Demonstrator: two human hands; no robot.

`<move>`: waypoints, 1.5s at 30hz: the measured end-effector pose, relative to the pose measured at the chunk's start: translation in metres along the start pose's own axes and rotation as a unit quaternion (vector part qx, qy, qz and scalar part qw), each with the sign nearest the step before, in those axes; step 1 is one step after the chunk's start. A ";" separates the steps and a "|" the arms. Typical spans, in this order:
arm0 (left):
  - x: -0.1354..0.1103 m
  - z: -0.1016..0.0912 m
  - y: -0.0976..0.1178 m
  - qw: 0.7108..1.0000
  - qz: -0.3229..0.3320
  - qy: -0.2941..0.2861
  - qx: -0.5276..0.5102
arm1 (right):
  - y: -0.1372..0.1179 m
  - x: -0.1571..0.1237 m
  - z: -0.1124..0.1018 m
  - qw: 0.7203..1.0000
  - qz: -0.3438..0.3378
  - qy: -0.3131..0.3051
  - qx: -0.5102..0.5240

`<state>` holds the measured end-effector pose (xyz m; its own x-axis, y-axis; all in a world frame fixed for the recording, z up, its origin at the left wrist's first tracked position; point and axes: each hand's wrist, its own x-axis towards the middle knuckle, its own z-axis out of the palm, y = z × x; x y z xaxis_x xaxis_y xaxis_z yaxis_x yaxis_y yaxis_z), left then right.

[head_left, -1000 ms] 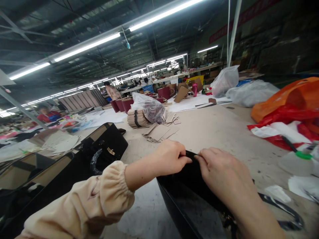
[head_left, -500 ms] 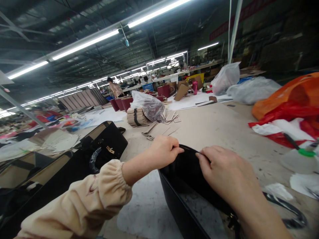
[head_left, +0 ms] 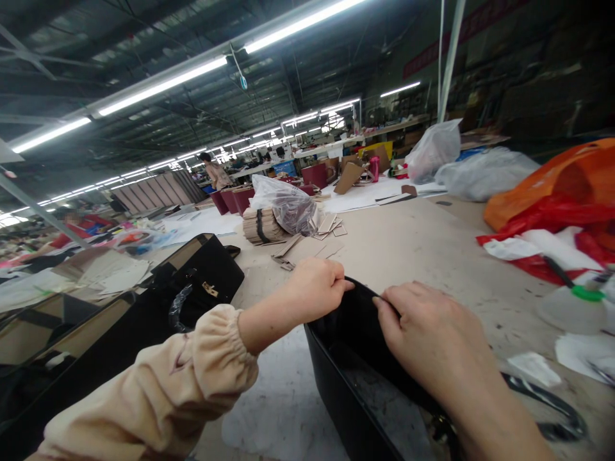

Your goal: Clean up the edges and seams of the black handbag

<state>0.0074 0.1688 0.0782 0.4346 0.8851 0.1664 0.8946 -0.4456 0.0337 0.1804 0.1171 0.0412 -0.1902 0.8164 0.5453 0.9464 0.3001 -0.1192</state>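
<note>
A black handbag body stands in front of me, its inside showing a pale floor or opening. My left hand is closed on its far upper rim, thumb and fingers pinching the edge. Just to the right, my right hand pinches the same rim, with a short stretch of edge between the two. A wrapped handle of the bag lies on the table beyond my right wrist. Some metal hardware shows below that wrist, partly hidden.
Several black handbags stand at the left. Further back lie a banded stack of boards and a clear plastic bag. On the right are an orange bag and a green-collared bottle. A person is in the distance.
Both hands keep their pinch on the rim. My right hand has shifted very slightly left along it, and the view has moved a little.
</note>
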 end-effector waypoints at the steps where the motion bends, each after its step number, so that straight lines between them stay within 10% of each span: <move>1: 0.000 0.000 0.000 1.000 0.002 0.001 0.000 | -0.001 0.000 0.000 1.000 -0.002 0.002 -0.002; 26: -0.007 0.000 0.001 1.000 0.011 -0.006 -0.002 | -0.018 0.004 0.012 1.000 -0.008 0.012 -0.023; 33: 0.002 0.001 -0.001 1.000 0.014 0.005 -0.015 | -0.032 0.036 -0.013 0.984 0.043 -0.167 -0.038; 38: 0.005 -0.002 0.001 0.994 0.100 -0.018 -0.041 | -0.025 0.046 -0.034 0.955 0.053 -0.290 -0.042; 45: -0.023 -0.016 0.026 0.951 0.275 -0.062 -0.126 | -0.020 -0.025 -0.068 0.965 0.081 -0.248 -0.040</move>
<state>0.0188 0.1346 0.0911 0.8527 0.5108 0.1095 0.4817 -0.8500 0.2134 0.1836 0.0577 0.0862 -0.1210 0.9909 0.0587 0.9876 0.1262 -0.0938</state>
